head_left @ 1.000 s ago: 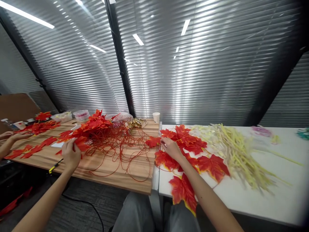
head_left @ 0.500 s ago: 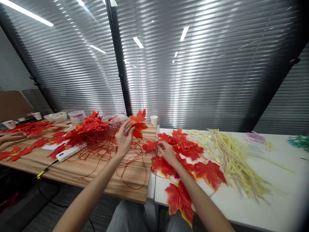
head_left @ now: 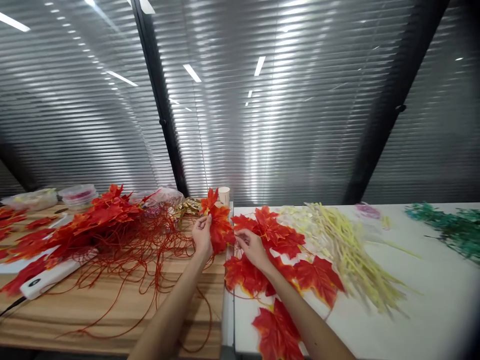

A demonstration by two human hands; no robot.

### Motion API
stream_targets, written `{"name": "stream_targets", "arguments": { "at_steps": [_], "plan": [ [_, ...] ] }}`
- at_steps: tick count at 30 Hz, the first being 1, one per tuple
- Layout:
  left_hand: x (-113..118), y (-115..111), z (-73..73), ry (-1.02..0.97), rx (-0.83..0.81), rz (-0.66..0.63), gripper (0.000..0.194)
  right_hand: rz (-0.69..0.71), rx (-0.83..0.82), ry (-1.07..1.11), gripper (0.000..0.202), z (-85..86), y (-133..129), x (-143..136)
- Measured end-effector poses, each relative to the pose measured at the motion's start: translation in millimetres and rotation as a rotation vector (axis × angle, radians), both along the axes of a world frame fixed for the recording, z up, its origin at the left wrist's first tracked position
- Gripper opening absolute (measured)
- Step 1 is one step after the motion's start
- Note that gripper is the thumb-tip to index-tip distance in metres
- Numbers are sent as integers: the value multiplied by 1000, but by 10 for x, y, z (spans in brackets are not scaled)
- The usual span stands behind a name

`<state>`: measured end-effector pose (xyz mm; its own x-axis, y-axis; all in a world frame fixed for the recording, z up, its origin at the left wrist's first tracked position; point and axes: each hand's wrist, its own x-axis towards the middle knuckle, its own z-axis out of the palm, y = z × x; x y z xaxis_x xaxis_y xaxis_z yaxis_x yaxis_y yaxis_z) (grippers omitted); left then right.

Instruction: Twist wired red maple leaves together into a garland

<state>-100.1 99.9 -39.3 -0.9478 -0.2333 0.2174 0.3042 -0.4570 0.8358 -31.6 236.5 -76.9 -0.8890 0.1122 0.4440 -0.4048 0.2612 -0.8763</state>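
Note:
My left hand [head_left: 202,234] is closed on a small bunch of red-orange artificial maple leaves [head_left: 220,225], held up near the seam between two tables. Close beside it, my right hand [head_left: 252,246] has thumb and forefinger pinched together at the edge of those leaves. Whatever lies between these fingertips is too small to make out. Under and around my right forearm spread more red maple leaves [head_left: 318,276] with yellow edges, and one leaf [head_left: 278,330] lies at the table's front edge. Tangled red cord [head_left: 157,250] covers the wooden table left of my left hand.
A heap of red leaves [head_left: 105,217] and a white power strip [head_left: 56,274] lie on the wooden table [head_left: 112,320]. Behind stand a paper cup [head_left: 224,196] and plastic tubs [head_left: 78,195]. Yellow strands [head_left: 348,260] and green foliage [head_left: 446,222] rest on the white table [head_left: 431,300].
The view has turned to the right. My left hand has come lower and nearer to my right hand, bringing the held leaves next to the right fingertips.

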Motion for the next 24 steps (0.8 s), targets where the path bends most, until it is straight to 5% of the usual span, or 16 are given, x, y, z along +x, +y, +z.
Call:
{"name": "stream_targets", "arguments": {
  "at_steps": [5, 11, 24],
  "plan": [
    [9, -85, -67, 2, -116, 1, 33, 7, -11, -30, 18, 38, -24, 37],
    [136, -65, 38, -21, 10, -243, 39, -17, -63, -62, 22, -14, -30, 0],
    [299, -48, 176, -217, 168, -548, 48, -24, -311, -167, 34, 10, -72, 21]
  ]
}}
